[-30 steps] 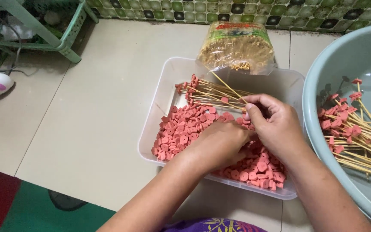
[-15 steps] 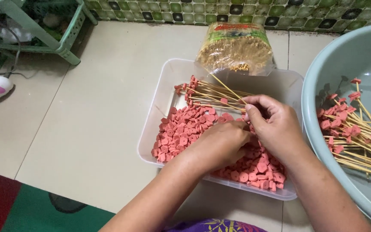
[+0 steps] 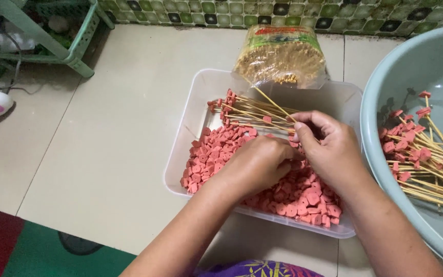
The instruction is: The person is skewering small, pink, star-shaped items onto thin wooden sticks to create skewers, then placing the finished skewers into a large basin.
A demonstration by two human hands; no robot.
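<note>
While both hands work over the clear plastic tub [image 3: 190, 128] on the tiled floor [image 3: 103, 133], the right hand [image 3: 329, 149] pinches a thin bamboo skewer [image 3: 275, 106] between thumb and fingertips, its far end angled up towards the bag of skewers [image 3: 281, 59]. The left hand [image 3: 257, 164] rests curled on the heap of pink sausage slices [image 3: 206, 156] in the tub, fingertips bunched beside the right hand; whether it grips a slice, I cannot tell. Loaded skewers [image 3: 242, 113] lie across the tub's far end. More finished ones [image 3: 426, 159] lie in the grey basin [image 3: 385, 92] on the right.
</note>
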